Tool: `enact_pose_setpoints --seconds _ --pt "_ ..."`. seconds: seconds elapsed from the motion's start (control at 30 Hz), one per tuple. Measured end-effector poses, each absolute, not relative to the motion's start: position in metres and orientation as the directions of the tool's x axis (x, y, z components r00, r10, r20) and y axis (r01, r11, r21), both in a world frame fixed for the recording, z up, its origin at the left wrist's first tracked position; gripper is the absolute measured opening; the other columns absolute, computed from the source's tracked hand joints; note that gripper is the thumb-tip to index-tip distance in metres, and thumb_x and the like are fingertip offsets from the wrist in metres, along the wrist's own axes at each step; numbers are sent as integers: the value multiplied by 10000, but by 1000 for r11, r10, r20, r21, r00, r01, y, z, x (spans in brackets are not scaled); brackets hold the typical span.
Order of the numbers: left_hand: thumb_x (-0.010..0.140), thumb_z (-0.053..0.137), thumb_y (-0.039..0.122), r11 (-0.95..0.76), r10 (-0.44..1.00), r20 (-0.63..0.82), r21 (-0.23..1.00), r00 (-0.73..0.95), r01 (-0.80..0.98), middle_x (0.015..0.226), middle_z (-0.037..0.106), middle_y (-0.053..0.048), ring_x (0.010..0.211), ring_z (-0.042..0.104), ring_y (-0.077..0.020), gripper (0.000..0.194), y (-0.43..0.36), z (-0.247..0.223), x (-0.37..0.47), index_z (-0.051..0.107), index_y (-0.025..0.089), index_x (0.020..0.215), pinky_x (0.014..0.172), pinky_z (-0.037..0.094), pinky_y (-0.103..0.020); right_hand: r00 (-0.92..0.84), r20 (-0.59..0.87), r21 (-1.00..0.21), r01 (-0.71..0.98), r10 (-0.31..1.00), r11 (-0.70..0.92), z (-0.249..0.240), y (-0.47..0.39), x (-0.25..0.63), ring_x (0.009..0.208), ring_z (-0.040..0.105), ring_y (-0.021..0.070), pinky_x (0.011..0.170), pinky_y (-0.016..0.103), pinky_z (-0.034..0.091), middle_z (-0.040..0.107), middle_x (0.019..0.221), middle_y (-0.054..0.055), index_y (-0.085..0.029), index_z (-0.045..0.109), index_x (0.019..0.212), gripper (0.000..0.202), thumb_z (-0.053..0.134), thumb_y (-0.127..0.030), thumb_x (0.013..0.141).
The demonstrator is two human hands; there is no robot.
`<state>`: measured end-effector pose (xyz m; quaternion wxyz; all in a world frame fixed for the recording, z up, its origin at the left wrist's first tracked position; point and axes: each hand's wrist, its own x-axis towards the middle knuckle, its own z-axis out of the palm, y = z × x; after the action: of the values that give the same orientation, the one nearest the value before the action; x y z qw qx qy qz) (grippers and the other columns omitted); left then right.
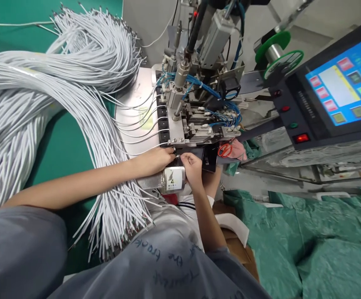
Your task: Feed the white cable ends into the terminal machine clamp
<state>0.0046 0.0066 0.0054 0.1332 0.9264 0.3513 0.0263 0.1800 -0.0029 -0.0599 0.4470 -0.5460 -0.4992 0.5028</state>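
Note:
My left hand (157, 161) is closed at the front end of the machine (175, 128), its fingertips pinched on a small cable end that is mostly hidden. Close on its right, my right hand (192, 165) has thumb and forefinger pressed together at the same small end (178, 156). Several white cables (143, 135) run from the left into the row of black blocks (163, 124) on the machine. A metal cylinder with a label (174, 179) sits just below both hands.
Large bundles of white cables (83, 66) lie on the green table (65, 137) at left. A touchscreen (348, 79) and a green spool (273, 52) stand at right. Red-handled scissors (224, 150) and a black box (209, 158) are beside the machine. Green sheeting (323, 232) covers the lower right.

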Motion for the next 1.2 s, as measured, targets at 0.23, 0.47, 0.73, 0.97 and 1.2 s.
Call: enact_pose_setpoints --seconds 0.23,0.47,0.73,0.97,1.2 --pt "819 414 54 -714 672 -5 261 740 650 857 570 -78 591 580 -139 346 6 0 3 600 130 1100 578 476 -271 -104 -181 -980 106 978 -170 -57 4 182 513 382 93 501 228 317 430 540 -55 -182 531 694 165 565 -339 731" --pt "831 415 61 -696 690 -37 239 723 677 914 573 -93 641 606 -155 355 6 3 2 599 146 1122 578 464 -271 -145 -246 -969 71 958 -238 -63 6 181 428 315 73 438 221 263 384 475 -79 -189 490 670 187 548 -356 729" --pt "833 395 55 -702 684 -21 254 729 665 886 561 -92 647 598 -162 366 5 5 2 600 144 1122 589 462 -284 -65 -185 -981 79 981 -180 -56 8 177 535 478 93 515 229 391 531 618 -30 -168 574 761 175 583 -337 717" --pt "839 398 56 -695 690 -38 244 723 676 917 565 -101 672 613 -166 381 6 1 2 589 161 1151 593 460 -280 -133 -228 -971 102 964 -215 -59 12 180 498 455 97 475 229 379 498 564 -35 -180 525 685 196 577 -366 713" --pt "779 417 23 -667 735 -43 128 676 734 777 596 -107 603 597 -191 260 -1 8 1 657 107 831 519 408 -294 -236 -217 -974 115 947 -194 -64 12 180 423 286 70 408 214 242 303 495 -85 -207 420 635 333 538 -495 754"
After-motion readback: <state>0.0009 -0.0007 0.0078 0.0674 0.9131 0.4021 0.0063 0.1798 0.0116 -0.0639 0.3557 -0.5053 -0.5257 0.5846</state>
